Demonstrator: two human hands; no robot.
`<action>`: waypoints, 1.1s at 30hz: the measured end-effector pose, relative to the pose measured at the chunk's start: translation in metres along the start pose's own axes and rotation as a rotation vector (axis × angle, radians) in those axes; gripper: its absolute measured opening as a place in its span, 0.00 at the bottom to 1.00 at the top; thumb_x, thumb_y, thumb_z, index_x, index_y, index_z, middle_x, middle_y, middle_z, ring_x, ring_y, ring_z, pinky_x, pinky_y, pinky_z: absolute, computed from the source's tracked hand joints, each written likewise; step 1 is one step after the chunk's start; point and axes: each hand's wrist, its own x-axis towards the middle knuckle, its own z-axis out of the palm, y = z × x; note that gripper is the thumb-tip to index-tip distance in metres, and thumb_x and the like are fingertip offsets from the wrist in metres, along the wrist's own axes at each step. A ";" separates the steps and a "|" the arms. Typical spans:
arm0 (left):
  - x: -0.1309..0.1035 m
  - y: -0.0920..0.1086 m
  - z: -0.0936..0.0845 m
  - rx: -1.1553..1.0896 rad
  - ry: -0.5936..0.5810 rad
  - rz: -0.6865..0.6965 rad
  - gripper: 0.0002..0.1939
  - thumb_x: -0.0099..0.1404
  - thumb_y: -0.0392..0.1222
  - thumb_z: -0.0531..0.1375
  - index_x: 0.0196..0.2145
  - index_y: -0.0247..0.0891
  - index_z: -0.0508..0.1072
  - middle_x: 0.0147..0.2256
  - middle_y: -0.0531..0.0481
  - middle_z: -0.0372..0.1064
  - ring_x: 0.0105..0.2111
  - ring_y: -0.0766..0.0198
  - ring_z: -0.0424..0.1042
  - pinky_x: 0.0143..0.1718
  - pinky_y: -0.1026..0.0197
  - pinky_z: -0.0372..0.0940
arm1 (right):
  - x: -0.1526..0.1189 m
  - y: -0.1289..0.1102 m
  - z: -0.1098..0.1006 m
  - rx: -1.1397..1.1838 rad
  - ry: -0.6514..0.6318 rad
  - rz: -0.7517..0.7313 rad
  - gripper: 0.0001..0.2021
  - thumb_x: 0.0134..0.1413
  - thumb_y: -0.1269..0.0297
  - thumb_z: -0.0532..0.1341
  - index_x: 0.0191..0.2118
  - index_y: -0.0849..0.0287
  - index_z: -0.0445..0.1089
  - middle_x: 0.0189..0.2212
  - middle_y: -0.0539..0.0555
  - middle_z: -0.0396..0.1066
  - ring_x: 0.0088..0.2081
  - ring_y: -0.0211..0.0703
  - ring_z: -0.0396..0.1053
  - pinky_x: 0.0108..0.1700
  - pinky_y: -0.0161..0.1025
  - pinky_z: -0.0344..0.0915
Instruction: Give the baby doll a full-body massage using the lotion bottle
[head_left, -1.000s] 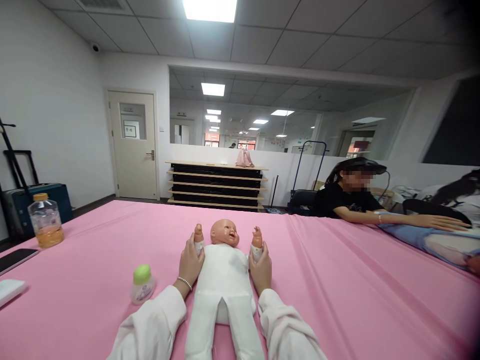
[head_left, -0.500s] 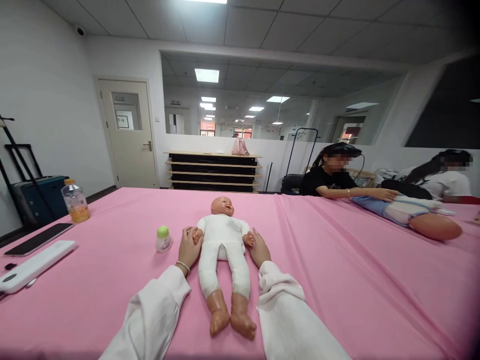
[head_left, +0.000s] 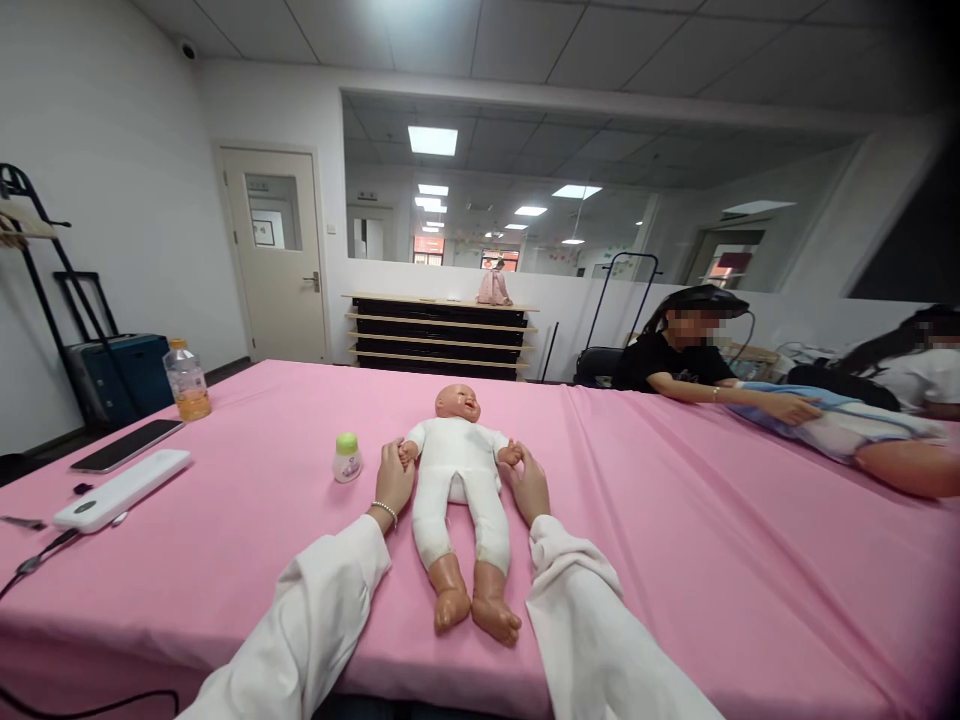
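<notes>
A white cloth-bodied baby doll (head_left: 459, 448), with its head, hands and feet in tan plastic, is laid face up on a bench (head_left: 675, 560) covered in pink cloth, its feet turned toward the near edge. One small tan plastic hand of the doll is pinched in the grip of the left hand (head_left: 393, 480), and the other is enclosed by the grip of the right hand (head_left: 530, 485); how firmly either is squeezed cannot be told.

Because only the ends of the arms are held, a smooth plastic hand could be lost if the fingers were loosened. If the two sides were pulled unevenly, the torso would probably be twisted, and the joins between soft cloth and hard plastic might be strained. By a strong pull toward the near edge, the feet could be carried past it. A foot might also be caught by the loose white right sleeve (head_left: 592, 610), which is seen just beside it.

A small rounded jar with a green lid (head_left: 347, 460) is stood upright near the left wrist; it could be knocked over if that arm were swung outward.
</notes>
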 end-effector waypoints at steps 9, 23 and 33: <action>0.059 -0.007 0.042 -0.013 0.291 0.085 0.16 0.64 0.48 0.49 0.46 0.37 0.60 0.41 0.43 0.63 0.41 0.58 0.64 0.43 0.53 0.61 | 0.072 0.023 0.030 0.099 0.359 0.315 0.25 0.45 0.41 0.52 0.39 0.59 0.55 0.36 0.61 0.68 0.38 0.53 0.68 0.37 0.44 0.62; 0.101 -0.041 0.074 0.247 -0.014 0.136 0.20 0.66 0.42 0.43 0.53 0.35 0.62 0.52 0.42 0.63 0.51 0.56 0.59 0.50 0.51 0.54 | 0.092 0.050 0.062 0.336 0.073 0.241 0.26 0.56 0.47 0.45 0.52 0.62 0.59 0.50 0.62 0.64 0.51 0.48 0.63 0.51 0.45 0.60; 0.105 -0.042 0.072 0.307 -0.258 -0.155 0.24 0.66 0.49 0.39 0.56 0.48 0.60 0.44 0.44 0.70 0.47 0.49 0.61 0.45 0.44 0.54 | 0.096 0.050 0.064 0.271 -0.150 0.239 0.24 0.54 0.54 0.52 0.57 0.49 0.57 0.53 0.50 0.63 0.53 0.47 0.62 0.52 0.46 0.60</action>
